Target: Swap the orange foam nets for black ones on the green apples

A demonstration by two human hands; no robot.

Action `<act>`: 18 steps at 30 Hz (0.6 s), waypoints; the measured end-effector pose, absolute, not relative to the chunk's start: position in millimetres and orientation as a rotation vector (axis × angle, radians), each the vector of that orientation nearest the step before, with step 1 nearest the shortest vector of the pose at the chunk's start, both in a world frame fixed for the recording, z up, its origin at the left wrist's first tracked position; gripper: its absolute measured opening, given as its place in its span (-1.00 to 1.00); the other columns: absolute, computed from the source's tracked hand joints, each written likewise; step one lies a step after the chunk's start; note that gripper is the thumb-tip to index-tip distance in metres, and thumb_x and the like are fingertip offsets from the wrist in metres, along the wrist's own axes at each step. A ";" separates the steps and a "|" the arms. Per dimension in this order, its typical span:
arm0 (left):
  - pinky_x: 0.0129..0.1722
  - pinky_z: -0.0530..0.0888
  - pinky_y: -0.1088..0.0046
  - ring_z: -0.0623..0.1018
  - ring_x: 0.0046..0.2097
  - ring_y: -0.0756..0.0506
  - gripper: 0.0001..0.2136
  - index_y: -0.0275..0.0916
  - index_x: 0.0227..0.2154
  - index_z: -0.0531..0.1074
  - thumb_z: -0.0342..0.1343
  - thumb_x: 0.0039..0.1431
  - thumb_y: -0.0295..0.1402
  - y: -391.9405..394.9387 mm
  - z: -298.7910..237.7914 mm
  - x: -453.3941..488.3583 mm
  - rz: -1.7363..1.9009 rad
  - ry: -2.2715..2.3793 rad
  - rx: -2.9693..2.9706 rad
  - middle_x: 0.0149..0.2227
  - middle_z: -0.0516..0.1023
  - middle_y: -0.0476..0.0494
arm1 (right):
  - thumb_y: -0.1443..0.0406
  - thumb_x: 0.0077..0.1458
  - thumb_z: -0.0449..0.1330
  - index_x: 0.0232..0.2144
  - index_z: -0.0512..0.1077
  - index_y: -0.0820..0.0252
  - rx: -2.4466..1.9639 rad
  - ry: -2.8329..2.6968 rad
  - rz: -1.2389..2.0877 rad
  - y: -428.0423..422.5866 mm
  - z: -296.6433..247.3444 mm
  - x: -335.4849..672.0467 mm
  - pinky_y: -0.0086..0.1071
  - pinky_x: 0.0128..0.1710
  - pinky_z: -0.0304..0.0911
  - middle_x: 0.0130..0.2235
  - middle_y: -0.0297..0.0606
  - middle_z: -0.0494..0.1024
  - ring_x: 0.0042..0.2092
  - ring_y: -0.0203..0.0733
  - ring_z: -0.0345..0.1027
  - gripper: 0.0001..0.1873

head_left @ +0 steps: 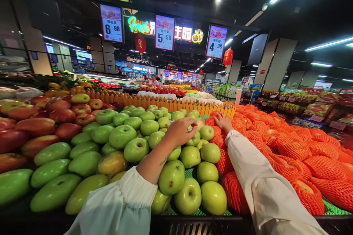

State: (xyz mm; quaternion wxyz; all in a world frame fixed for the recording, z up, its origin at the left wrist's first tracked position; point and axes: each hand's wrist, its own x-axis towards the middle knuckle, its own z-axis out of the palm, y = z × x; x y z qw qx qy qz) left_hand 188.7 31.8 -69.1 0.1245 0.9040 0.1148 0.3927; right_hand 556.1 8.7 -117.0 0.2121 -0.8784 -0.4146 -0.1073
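My left hand (182, 130) is over the heap of green apples (190, 156), its fingers curled in and its tips close together just above one green apple (194, 139). Whatever is in those fingers, if anything, I cannot make out. To the right, my right hand (224, 122) reaches to the far part of the display with its fingers spread. It rests against fruit in orange foam nets (218, 141), at the border with the green apples. Both forearms, in pale sleeves, cover part of the fruit.
Green mangoes (85, 163) and red apples (35, 126) lie to the left. A low yellow picket fence (204, 108) edges the back of the display. Price signs (164, 33) hang overhead. Packaged goods (320, 108) line shelves at right. A person (153, 80) is far behind.
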 end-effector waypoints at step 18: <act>-0.38 0.34 0.39 0.53 -0.34 -0.07 -0.78 -0.17 -0.35 0.59 0.03 0.25 -0.31 31.9 -67.0 191.1 1.078 0.374 2.699 -0.29 0.65 -0.08 | 0.05 0.29 -0.16 0.19 0.32 0.35 -1.837 -0.894 -0.409 -7.4 -45.6 506.7 0.02 0.26 0.20 0.26 0.17 0.42 0.27 0.13 0.30 -0.36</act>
